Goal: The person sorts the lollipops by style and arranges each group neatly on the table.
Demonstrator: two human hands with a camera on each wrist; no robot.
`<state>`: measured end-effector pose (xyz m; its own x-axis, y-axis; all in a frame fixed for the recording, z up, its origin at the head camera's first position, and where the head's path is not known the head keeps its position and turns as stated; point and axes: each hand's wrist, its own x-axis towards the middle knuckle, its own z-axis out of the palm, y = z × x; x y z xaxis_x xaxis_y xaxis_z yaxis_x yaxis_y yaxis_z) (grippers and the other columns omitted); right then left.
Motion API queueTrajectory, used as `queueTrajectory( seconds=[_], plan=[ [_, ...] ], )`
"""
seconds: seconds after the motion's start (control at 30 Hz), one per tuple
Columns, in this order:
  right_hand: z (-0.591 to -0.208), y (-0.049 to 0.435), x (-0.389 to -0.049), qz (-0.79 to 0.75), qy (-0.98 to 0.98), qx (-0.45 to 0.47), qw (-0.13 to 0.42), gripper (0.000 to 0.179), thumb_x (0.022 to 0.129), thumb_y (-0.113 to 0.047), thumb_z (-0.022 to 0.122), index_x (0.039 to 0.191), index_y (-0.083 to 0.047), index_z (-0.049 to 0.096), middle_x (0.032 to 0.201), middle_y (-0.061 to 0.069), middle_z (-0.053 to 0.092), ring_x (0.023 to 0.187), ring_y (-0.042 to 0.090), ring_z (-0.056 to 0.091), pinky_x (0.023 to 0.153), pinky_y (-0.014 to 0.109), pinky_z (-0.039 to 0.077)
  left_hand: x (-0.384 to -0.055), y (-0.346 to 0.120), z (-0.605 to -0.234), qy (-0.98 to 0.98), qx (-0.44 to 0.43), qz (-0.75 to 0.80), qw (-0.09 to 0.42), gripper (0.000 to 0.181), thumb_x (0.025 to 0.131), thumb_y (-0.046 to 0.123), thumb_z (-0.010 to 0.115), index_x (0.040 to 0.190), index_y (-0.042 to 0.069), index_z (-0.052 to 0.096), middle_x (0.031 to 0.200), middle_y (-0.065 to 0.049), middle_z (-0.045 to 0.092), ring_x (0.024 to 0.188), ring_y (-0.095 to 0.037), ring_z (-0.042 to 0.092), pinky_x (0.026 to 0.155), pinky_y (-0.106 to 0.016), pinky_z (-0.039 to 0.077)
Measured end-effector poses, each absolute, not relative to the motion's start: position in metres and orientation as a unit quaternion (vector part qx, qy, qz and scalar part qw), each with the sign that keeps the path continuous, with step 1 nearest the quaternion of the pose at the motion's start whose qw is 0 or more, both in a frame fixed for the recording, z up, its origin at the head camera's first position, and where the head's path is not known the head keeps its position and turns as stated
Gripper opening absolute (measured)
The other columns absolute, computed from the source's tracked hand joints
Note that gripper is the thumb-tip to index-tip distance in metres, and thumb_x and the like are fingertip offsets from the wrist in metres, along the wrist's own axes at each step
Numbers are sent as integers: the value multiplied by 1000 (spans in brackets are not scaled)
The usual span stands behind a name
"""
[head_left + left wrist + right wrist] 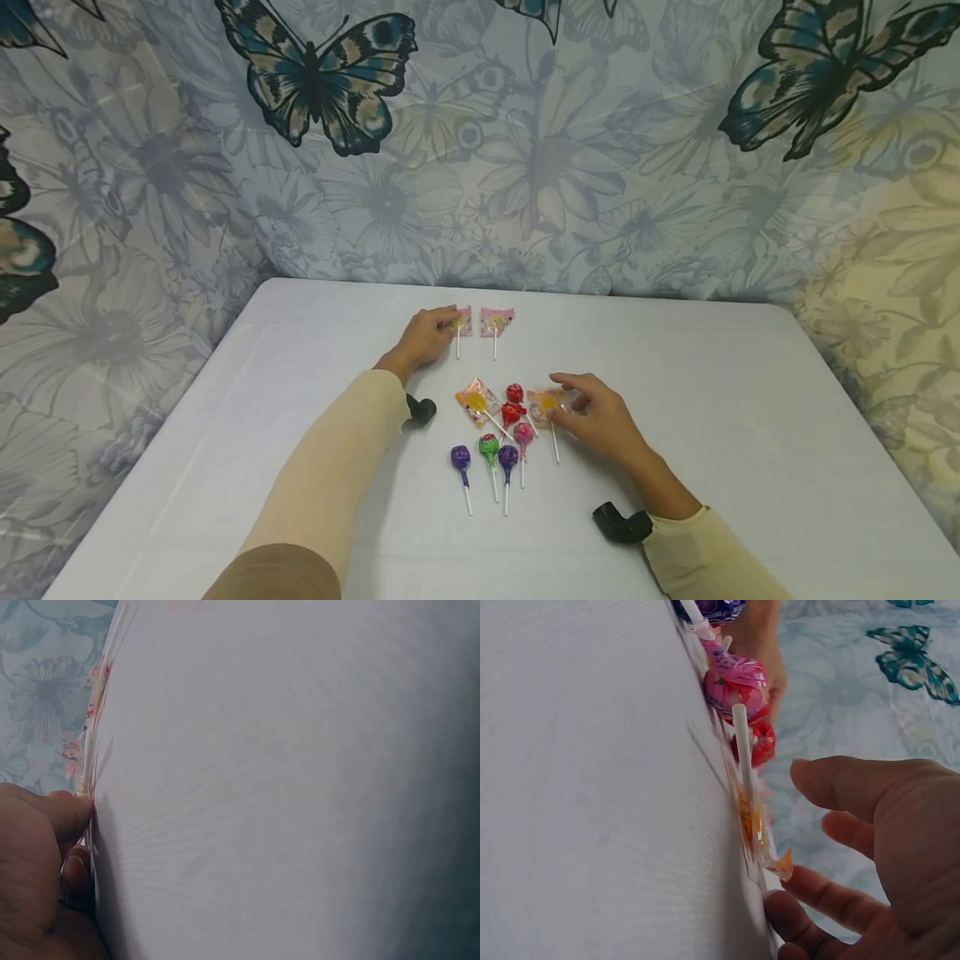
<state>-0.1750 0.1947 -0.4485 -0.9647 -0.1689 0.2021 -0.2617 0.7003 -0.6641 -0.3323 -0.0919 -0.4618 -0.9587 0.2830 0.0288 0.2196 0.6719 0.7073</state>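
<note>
At the far side of the table, my left hand pinches the left edge of a flat lollipop in a clear pink wrapper. Thumb and fingers meet at that wrapper in the left wrist view. A second pink-wrapped lollipop lies just right of it. Nearer to me, my right hand hovers around a flat lollipop in an orange wrapper. Its thumb is spread away from the fingers, whose tips are right at the wrapper's edge.
Between the hands lie another orange-wrapped lollipop, red round ones, a pink one, a green one and two purple ones. The white table ends at a flowered cloth backdrop with butterflies.
</note>
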Motion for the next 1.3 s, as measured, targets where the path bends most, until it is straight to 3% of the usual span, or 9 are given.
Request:
queueTrajectory(
  seconds=[0.53, 0.77, 1.1, 1.3],
  plan=[
    [-454, 188, -172, 338, -933, 114, 54, 49, 76, -11, 82, 122, -11, 67, 99, 5, 58, 85, 22, 56, 70, 37, 50, -332, -93, -460, 919, 146, 365, 28, 39, 95, 9, 60, 133, 11, 59, 143, 2, 47, 134, -26, 37, 111, -36, 23],
    [-453, 185, -172, 330, -938, 97, 34, 38, 78, -11, 80, 115, -12, 71, 95, 3, 56, 88, 23, 55, 71, 37, 49, -334, -95, -463, 915, 152, 372, 28, 38, 95, 8, 58, 133, 11, 59, 143, 0, 47, 135, -27, 37, 110, -38, 23],
    [-457, 186, -172, 329, -938, 98, 50, 34, 76, -10, 80, 109, -10, 73, 83, -1, 59, 75, 19, 50, 64, 35, 45, -334, -95, -464, 917, 153, 369, 24, 38, 95, 9, 60, 132, 10, 59, 141, 0, 49, 134, -26, 38, 110, -36, 24],
    [-458, 188, -173, 357, -926, 91, 81, 35, 76, -9, 80, 110, -7, 73, 89, 0, 63, 73, 18, 50, 63, 32, 47, -336, -95, -465, 914, 147, 377, 28, 38, 94, 9, 61, 132, 10, 60, 141, 1, 49, 134, -25, 38, 110, -35, 23]
  ],
)
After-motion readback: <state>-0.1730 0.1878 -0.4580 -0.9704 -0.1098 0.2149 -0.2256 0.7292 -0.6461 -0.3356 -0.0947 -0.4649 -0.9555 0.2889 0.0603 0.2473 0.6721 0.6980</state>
